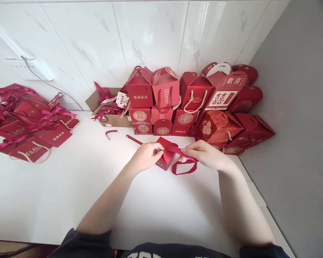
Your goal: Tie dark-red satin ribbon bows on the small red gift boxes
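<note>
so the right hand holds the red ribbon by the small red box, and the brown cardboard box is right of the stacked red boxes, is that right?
Not quite: the head view shows the brown cardboard box left of the stacked red boxes. The right hand does hold the red ribbon by the small red box.

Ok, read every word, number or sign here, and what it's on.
"安居乐业": upper-left stacked box; also left-pile box.
"歡喜": white-panelled box.
"囍": same box.
Too small or blurred: white tag, round emblems, print on front box, other lettering.
Cut off: shirt lettering.
</note>
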Demonstrator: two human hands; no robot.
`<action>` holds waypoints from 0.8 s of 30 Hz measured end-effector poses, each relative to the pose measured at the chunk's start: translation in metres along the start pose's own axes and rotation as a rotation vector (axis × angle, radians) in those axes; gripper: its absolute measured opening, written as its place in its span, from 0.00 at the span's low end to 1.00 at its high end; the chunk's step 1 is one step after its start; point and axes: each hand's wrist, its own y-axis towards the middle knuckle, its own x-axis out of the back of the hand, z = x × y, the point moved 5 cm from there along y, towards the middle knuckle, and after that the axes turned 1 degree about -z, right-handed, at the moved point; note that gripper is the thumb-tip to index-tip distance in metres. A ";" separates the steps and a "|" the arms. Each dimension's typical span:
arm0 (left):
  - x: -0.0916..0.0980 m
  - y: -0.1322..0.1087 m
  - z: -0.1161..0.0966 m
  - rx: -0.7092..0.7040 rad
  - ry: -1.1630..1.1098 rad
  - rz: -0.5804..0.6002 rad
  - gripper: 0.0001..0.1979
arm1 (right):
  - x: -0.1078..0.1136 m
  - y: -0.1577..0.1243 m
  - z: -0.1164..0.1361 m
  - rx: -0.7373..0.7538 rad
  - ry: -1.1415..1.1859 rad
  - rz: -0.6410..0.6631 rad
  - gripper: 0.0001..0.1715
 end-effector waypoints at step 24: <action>-0.002 0.000 -0.001 -0.009 0.006 -0.008 0.09 | 0.002 -0.006 -0.014 -0.165 -0.489 -0.052 0.27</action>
